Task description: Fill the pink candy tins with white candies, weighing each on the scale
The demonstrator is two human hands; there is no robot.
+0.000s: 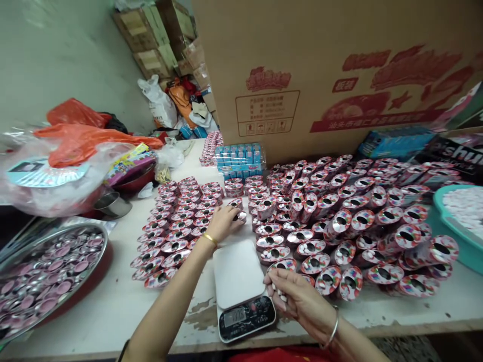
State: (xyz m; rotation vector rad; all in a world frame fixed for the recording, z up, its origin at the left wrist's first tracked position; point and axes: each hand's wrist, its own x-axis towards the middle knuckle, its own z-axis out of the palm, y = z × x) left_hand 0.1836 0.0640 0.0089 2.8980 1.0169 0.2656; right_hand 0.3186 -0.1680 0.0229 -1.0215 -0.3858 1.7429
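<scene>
My left hand point(222, 221) reaches past the scale, its fingers bent round a small oval box point(240, 216) with a patterned top. My right hand point(290, 291) is curled around several small white candies point(279, 292), near the scale's right edge. Between my arms lies a kitchen scale point(238, 271) with a bare white plate and a dark display panel. Left of it stand rows of oval boxes point(177, 234) with dark holes in their tops. Many more oval boxes point(316, 262) crowd the right side, some tilted, a few showing white candies at their openings.
A metal-rimmed basin of pink and silver caps point(56, 266) sits at the left. At the right edge is a teal basin point(447, 221) full of white pieces. A large cardboard box point(302, 115) forms the back, with blue wrapped packs point(239, 157) before it.
</scene>
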